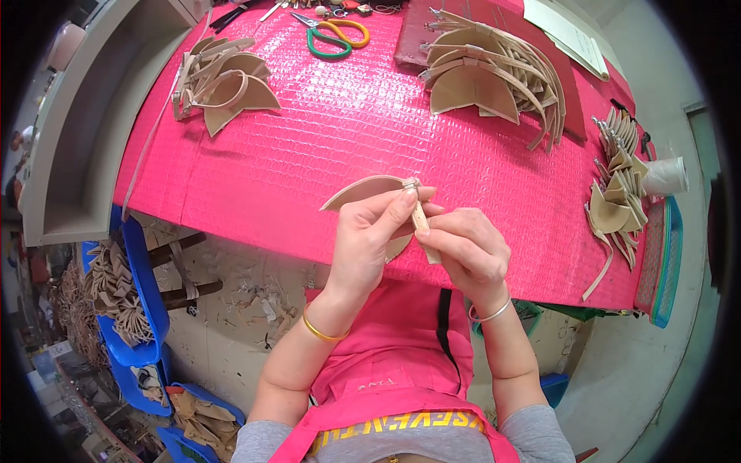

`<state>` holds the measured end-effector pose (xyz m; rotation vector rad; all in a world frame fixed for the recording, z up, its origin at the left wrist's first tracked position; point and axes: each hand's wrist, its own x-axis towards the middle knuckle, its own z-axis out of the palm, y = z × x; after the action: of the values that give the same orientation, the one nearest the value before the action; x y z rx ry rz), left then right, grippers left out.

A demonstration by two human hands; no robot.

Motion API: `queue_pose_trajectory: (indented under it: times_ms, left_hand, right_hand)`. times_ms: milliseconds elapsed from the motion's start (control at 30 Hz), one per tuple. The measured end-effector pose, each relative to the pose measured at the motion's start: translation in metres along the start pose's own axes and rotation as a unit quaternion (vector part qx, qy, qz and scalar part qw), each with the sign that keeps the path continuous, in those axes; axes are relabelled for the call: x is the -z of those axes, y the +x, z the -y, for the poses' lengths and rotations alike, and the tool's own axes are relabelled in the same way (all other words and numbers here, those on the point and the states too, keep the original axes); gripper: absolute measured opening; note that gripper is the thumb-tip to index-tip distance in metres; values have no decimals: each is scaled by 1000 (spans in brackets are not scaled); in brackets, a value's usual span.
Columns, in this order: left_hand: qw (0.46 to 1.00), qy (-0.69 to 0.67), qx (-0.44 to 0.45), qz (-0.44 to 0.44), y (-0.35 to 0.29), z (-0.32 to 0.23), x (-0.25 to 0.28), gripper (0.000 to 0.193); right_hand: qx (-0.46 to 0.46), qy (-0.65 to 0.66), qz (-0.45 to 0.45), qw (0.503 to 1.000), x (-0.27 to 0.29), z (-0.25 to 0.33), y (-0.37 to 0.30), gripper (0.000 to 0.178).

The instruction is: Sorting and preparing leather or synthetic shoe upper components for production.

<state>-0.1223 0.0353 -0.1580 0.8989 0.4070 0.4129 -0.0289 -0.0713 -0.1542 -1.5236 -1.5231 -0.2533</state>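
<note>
Close to the table's near edge, my left hand (367, 228) grips a beige shoe upper (369, 187), a curved piece with a narrow strap. A small silver buckle (411, 184) shows at my left thumb and fingertips. The strap (420, 220) runs down from the buckle toward my right hand (467, 245), whose thumb and fingers are closed on its lower part. Part of the upper is hidden behind my left hand. Similar beige uppers lie in a bunch (228, 85) at the far left and in a row (490, 77) at the far right.
Scissors (330, 38) with green and yellow handles lie at the back of the pink-covered table (309, 147). More uppers (617, 193) and a white thread spool (665, 176) are at the right edge. Blue bins (147, 301) with pieces stand lower left, beside a grey shelf (85, 131).
</note>
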Motion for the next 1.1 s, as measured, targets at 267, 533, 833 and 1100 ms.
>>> queue_pose_trajectory:
  times_ms: [267,533,833,1100]
  left_hand:
    - [1000,-25,10,17,-8,-3,-1,29]
    - [995,76,-57,10,-8,5,-1,27]
    - [987,133,-94,5,-20,3,-5,29]
    - [989,148,-19,12,-19,-6,4,27]
  right_hand:
    - [-2,24,-10,1000,-1,1,1,22]
    - [-14,53,-13,998,-1,5,4,22]
    - [-392,235,-81,886,-11,5,23,9]
    - [-397,258,-114,873,-17,10,18,8]
